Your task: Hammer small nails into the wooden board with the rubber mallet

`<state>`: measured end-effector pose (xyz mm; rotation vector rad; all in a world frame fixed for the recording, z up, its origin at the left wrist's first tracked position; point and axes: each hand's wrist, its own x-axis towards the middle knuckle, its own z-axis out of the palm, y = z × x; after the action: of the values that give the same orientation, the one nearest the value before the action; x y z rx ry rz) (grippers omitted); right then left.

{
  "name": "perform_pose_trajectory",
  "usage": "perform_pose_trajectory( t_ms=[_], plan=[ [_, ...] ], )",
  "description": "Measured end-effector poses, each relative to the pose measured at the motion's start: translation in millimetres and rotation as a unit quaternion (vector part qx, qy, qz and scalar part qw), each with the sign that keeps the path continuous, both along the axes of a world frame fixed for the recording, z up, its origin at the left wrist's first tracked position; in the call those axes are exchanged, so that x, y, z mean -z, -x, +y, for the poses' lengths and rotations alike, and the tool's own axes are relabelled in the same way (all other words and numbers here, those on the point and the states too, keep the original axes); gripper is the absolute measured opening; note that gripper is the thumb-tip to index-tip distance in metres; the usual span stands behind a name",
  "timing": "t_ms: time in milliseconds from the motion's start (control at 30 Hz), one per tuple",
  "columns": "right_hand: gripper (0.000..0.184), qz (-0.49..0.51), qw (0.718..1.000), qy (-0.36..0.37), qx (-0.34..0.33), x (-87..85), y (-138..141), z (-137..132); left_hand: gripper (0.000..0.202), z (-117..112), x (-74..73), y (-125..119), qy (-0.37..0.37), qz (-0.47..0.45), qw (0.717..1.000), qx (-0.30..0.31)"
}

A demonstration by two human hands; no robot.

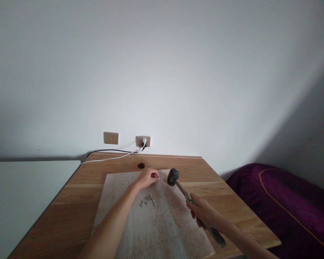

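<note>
My right hand [202, 212] is wrapped round the handle of a mallet [173, 177], which has a black head and a wooden shaft with a dark grip end. The mallet head is raised a little over the right far part of a pale, worn wooden board [135, 237]. To its left, my left hand [148, 178] is closed in a pinch near the board's far edge. Whatever lies between its fingertips is too small to make out. Several small metal nails or screws [148, 199] lie in a loose pile on the board, nearer to me than my left hand.
The board rests on a wooden table [213, 190] with a round cable hole [141, 166]. Cables [110, 158] run along the back left to a wall socket [143, 141]. A white surface [29, 201] adjoins on the left; a purple cushioned item [280, 201] stands right.
</note>
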<state>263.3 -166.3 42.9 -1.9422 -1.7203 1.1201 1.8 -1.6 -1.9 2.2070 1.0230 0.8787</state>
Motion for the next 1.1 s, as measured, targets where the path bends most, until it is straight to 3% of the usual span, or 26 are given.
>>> perform_pose_trajectory(
  t_ms=[200,467,700,1100],
  plan=[
    [0.027,-0.027,0.999,-0.04,0.017,-5.5,3.1,4.9,0.009,-1.2,-1.4,0.5,0.012,0.008,1.0,0.0],
    [0.034,-0.029,0.992,-0.119,-0.002,-20.9,28.1,11.2,0.041,-2.7,-1.5,0.0,0.042,0.033,0.998,-0.035],
    [0.028,-0.038,0.992,-0.115,-0.043,-19.4,48.3,18.9,0.035,-6.0,-6.8,1.2,0.035,0.037,0.998,-0.036],
    [0.028,-0.034,0.993,-0.11,-0.01,-17.0,30.6,-7.3,0.015,-0.5,-1.2,0.1,0.049,0.028,0.998,-0.016]
  ],
)
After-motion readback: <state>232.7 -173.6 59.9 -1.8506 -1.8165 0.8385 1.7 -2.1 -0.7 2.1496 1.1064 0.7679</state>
